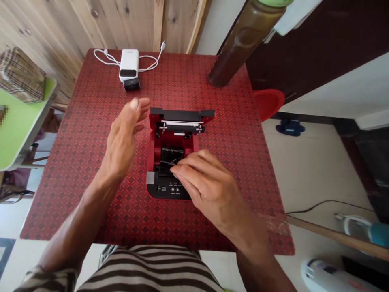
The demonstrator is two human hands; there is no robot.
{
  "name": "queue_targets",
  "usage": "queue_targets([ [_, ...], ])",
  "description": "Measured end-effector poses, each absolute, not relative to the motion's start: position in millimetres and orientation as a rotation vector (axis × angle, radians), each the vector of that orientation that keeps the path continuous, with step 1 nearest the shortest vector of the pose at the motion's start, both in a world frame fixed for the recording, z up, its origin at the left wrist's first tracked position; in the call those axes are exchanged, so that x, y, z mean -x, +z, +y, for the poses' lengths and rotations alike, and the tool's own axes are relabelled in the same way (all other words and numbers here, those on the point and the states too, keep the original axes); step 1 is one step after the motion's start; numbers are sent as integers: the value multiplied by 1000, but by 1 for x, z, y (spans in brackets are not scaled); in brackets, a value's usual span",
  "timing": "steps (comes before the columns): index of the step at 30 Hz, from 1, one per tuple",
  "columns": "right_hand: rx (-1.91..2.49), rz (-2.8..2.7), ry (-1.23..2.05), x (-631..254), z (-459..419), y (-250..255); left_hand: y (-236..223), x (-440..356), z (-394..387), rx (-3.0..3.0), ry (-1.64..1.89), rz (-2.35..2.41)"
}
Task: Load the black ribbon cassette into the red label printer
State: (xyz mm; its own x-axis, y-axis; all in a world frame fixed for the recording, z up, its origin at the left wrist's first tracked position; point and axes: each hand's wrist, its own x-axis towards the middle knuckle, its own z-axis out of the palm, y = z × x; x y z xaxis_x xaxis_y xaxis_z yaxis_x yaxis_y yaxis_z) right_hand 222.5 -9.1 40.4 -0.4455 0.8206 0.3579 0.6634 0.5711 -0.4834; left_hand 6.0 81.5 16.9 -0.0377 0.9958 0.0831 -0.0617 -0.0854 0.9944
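Observation:
A red and black receipt printer [165,187] rests on the table with its lid [179,115] raised. Inside its open bay lies a black, shiny, plastic-looking packet [172,156] with thin pale lines across it. My right hand [209,182] reaches over the printer's right front corner, thumb and fingertips pinched together at the packet's edge. Whatever is between those fingertips is too small or hidden to make out. My left hand [123,136] is held in the air left of the printer, fingers apart and nothing in it.
A white power bank [129,65] with a white cable and a small black device [131,84] lie at the back of the red patterned table [240,162]. A tall brown bottle [243,44] stands back right. A red stool [269,104] is beyond the right edge.

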Motion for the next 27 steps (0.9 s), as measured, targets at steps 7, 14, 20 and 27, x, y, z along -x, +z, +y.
queue_targets([
  [7, 1213, -2179, 64, -219, -26, 35, 31, -26, 81, -1165, 1282, 1086],
  [14, 1187, -2217, -76, -220, -36, 30, 16, -22, 15, -1270, 1309, 1205],
  [20, 1137, -2159, -75, -216, -35, 25, -9, -22, -8, -1130, 1292, 1240],
  [27, 1130, -2114, 14, -216, -35, 19, -12, -19, -9, -1019, 1157, 1186],
])
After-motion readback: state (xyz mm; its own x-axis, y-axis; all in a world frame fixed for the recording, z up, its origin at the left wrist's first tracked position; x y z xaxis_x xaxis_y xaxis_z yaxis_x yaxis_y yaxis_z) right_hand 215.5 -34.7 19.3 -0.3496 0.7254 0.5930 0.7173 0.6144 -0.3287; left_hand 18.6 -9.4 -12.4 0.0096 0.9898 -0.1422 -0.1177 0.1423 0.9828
